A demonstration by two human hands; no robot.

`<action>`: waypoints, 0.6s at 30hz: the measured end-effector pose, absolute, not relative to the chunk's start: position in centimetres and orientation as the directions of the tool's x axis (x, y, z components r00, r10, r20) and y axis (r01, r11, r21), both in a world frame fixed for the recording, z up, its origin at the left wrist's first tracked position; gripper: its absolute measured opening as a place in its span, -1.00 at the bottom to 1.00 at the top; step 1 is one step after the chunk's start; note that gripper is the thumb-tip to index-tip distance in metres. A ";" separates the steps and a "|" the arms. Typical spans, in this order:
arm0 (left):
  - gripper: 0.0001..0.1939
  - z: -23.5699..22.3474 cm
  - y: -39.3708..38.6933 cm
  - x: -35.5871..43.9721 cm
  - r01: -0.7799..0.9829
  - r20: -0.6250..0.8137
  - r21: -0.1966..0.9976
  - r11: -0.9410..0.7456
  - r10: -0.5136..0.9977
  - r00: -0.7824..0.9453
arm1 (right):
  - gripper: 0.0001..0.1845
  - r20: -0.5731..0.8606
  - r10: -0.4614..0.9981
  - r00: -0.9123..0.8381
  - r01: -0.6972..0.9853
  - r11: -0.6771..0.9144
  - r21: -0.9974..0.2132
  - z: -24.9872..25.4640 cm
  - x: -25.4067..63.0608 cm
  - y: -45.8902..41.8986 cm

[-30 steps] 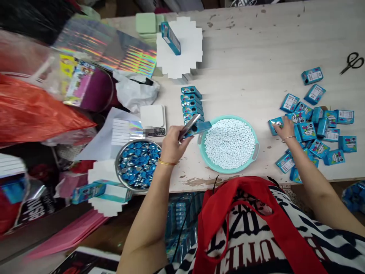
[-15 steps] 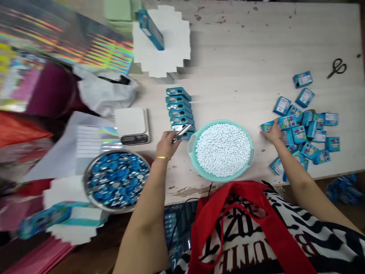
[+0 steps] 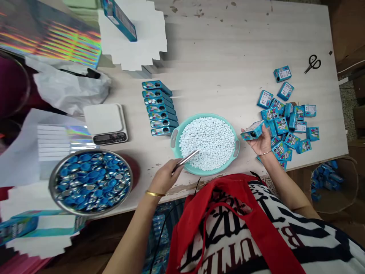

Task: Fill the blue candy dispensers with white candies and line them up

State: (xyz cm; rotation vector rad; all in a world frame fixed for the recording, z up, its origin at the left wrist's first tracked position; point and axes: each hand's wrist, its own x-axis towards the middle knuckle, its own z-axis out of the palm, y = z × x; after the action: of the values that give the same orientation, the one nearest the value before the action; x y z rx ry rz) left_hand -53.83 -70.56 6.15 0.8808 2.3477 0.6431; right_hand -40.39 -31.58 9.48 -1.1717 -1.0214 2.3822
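My left hand (image 3: 165,177) is closed around a narrow metal scoop (image 3: 186,159), whose tip reaches over the near left part of the white candies (image 3: 212,140). These small pellets fill a mint-green basin (image 3: 175,139) with side handles. In my right hand (image 3: 262,142) is a small blue box (image 3: 253,130), tilted, with a dark round spot on its end. It is just right of the basin, beside a loose heap of similar boxes (image 3: 281,125). Left of the basin stands a row of blue boxes (image 3: 161,114); white pellets show on one of them.
A steel bowl (image 3: 51,186) of blue-and-silver caps sits at the left, below a white digital scale (image 3: 105,120). Stacked white card (image 3: 137,53) carries one upright blue box. Black scissors (image 3: 312,64) lie at the far right. Below the table edge is a container of blue packs (image 3: 327,177).
My left hand has brought the scoop from the box row to the basin. My right hand has lifted a blue box from the heap toward the basin. The view has shifted right.
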 end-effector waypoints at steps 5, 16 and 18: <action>-0.77 5.7 -69.9 -49.0 0.491 -0.440 0.446 0.748 0.661 -0.608 | -0.40 -0.614 0.345 -0.710 0.147 -0.779 -0.609 11.5 -37.2 -34.6; -0.76 -1.8 -58.3 -46.7 0.310 -0.348 0.588 0.747 0.580 -0.737 | -0.37 -0.465 -0.086 -0.881 0.373 -0.731 -0.572 13.1 -29.7 -39.0; -0.74 -2.3 -58.1 -46.8 0.302 -0.349 0.598 0.743 0.580 -0.736 | -0.41 -0.476 -0.196 -0.857 0.487 -0.609 -0.626 12.8 -29.4 -37.9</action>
State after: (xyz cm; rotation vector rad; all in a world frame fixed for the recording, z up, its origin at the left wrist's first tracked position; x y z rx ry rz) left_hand -46.78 -58.09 -2.31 0.6654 2.4148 0.7031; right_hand -29.38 -37.95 12.82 -0.6602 -1.4308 3.1626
